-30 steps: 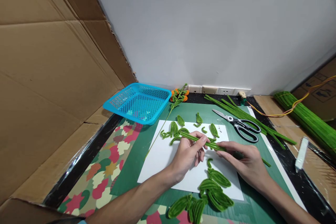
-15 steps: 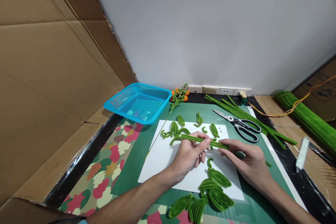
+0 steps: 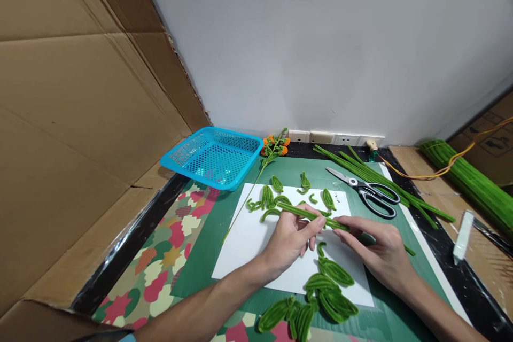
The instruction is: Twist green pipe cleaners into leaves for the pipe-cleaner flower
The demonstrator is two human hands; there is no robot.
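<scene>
Using the white sheet of paper [image 3: 256, 246] as the anchor for everything: way off to its left there's a big wall of cardboard [image 3: 80, 117], and just past the paper's far-left corner sits a blue plastic basket [image 3: 214, 156], tilted a bit with one edge up on the cardboard. A thin green stem with orange flowers [image 3: 276, 145] runs from behind the paper down along its left edge. On the far part of the paper there's a scatter of small green leaf shapes [image 3: 276, 184]. Over the middle of the paper, the left hand [image 3: 290, 240] pinches a green pipe cleaner [image 3: 306, 214] between thumb and fingertips, and the right hand [image 3: 380, 251] pinches the same piece a little further along, so both hands are closed on it, close together but not touching. The pipe cleaner is lifted just above the paper and slants away toward the far left. On the near edge of the paper lies a pile of bigger finished leaves [image 3: 320, 296]. Just off the paper's far-right corner are scissors [image 3: 366, 189] lying next to a bunch of long straight green stems [image 3: 401, 192]. Further right of that there's a thick green bundle [image 3: 468, 181].
</scene>
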